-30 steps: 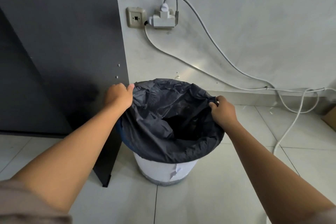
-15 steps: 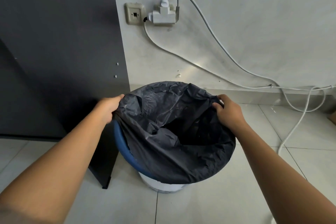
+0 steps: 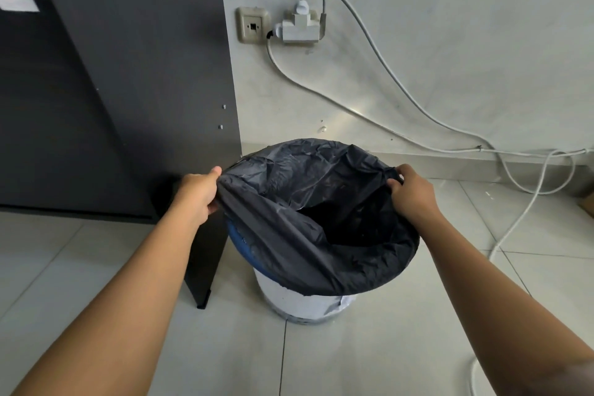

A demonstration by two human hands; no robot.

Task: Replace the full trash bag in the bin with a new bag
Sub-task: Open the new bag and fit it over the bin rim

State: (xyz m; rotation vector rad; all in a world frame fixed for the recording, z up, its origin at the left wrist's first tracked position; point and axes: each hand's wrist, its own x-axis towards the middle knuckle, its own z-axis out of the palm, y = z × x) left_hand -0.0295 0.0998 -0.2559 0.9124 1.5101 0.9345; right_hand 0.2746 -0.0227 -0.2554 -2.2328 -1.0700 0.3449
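Note:
A black trash bag (image 3: 289,235) lines a round bin (image 3: 299,302) with a white wall and a blue rim showing at its left. The bag's mouth gapes open and its front edge is folded down over the bin's rim. My left hand (image 3: 201,191) pinches the bag's left edge, lifted off the rim. My right hand (image 3: 413,191) grips the bag's right edge, bunched in its fingers. What lies inside the bag is dark and cannot be made out.
A dark cabinet panel (image 3: 144,90) stands just left of the bin, touching the floor. Behind is a wall with a socket and adapter (image 3: 300,27); white cables (image 3: 520,202) trail along the wall and over the tiled floor at right.
My left hand has pulled the bag's left edge off the rim, baring the blue rim. My right hand keeps its grip on the right edge. The view has shifted downward slightly.

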